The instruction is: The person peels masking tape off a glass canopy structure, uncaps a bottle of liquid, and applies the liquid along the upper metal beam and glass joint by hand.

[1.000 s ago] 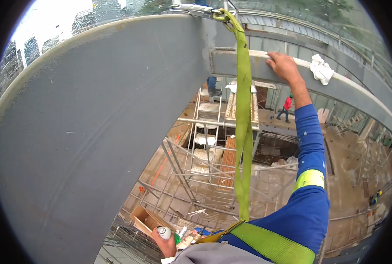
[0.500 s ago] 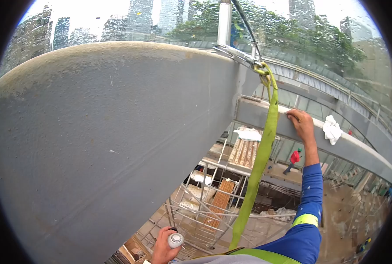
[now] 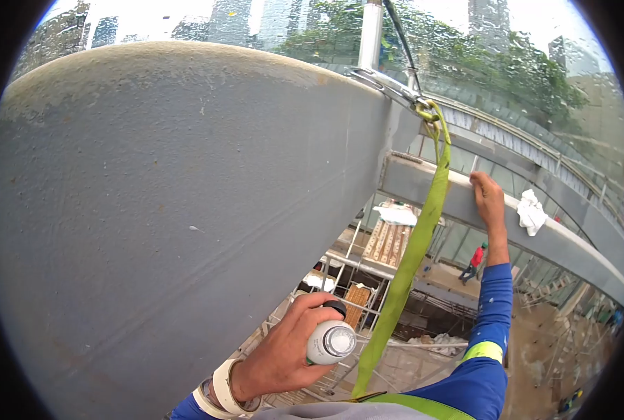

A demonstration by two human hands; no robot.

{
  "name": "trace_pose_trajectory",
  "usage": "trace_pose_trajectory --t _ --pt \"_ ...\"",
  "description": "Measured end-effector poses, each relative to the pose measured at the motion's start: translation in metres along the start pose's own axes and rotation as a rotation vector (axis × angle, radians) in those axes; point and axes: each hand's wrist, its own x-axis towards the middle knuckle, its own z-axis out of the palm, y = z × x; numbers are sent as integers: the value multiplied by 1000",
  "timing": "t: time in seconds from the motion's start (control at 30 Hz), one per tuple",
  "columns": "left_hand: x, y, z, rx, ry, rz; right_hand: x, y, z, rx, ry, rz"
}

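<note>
My left hand (image 3: pixel 284 350) has its fingers wrapped round a white spray can (image 3: pixel 323 341), its silver round end toward me. A black cap (image 3: pixel 336 306) shows by the fingertips of that hand. Beyond the yellow-green strap, my right hand (image 3: pixel 489 199) is at the grey cross beam (image 3: pixel 434 184), its fingers curled together at the top edge. Whatever those fingers may hold is hidden. A crumpled white cloth (image 3: pixel 532 213) hangs over the same beam, to the right of the hand.
A large grey steel beam (image 3: pixel 186 182) fills the left side. The yellow-green strap (image 3: pixel 408 280) runs down toward me from a metal hook (image 3: pixel 385 84). Far below are scaffold poles, planks (image 3: pixel 389 243) and a person in red (image 3: pixel 474 263). Wet glass stands behind.
My left hand has come up and forward with the spray can, and its wrist now shows. The right hand has shifted slightly right along the beam. The person below has moved.
</note>
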Motion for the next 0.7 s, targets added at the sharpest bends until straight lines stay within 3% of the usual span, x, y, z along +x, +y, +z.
trace_pose_trajectory --t 0.1,0.17,0.23,0.3,0.6,0.7 --pt "13 10 -9 78 -13 56 26 -8 -12 2 102 -22" --pt "21 12 -12 66 -3 48 59 -28 -21 306 107 177" --pt "25 12 -12 38 -31 56 101 -54 -29 833 121 150" --pt "30 10 -13 61 27 83 137 -86 -38 926 139 118" --pt "29 11 -15 -3 30 61 185 -147 -44 786 105 -149" --pt "30 10 -14 -10 24 77 192 -157 -40 794 90 -114"
